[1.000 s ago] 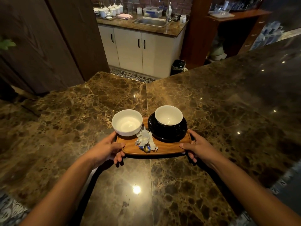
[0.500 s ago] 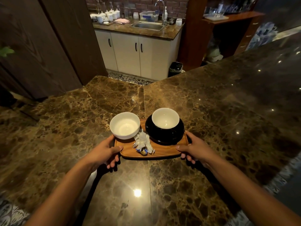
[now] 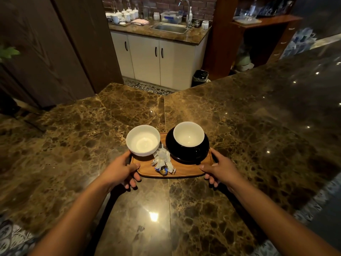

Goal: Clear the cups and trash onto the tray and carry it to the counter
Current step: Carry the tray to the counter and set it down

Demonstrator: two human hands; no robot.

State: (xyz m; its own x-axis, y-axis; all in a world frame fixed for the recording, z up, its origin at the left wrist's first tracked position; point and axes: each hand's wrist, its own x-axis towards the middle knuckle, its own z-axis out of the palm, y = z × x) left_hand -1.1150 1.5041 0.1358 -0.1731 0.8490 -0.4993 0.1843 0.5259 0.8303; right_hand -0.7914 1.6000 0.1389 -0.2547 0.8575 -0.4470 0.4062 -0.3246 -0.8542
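Observation:
A small wooden tray (image 3: 186, 170) sits low over the brown marble counter (image 3: 239, 126). On its left end stands a white bowl-shaped cup (image 3: 143, 140). On its right end a white cup (image 3: 188, 133) rests on a black saucer (image 3: 187, 153). Crumpled wrappers (image 3: 163, 161) lie between them near the front edge. My left hand (image 3: 120, 169) grips the tray's left end, thumb on top. My right hand (image 3: 220, 169) grips the right end the same way.
Beyond the counter is a kitchenette with a steel sink (image 3: 169, 27), white cabinets (image 3: 153, 60), several white teapots (image 3: 127, 14) and a black bin (image 3: 200, 77) on the floor. A dark wooden panel (image 3: 46, 52) stands to the left, wooden shelves (image 3: 258, 34) to the right.
Both hands keep their hold on the tray. The view has tilted up slightly, so the tray and hands sit a little lower in the frame and more of the sink wall shows.

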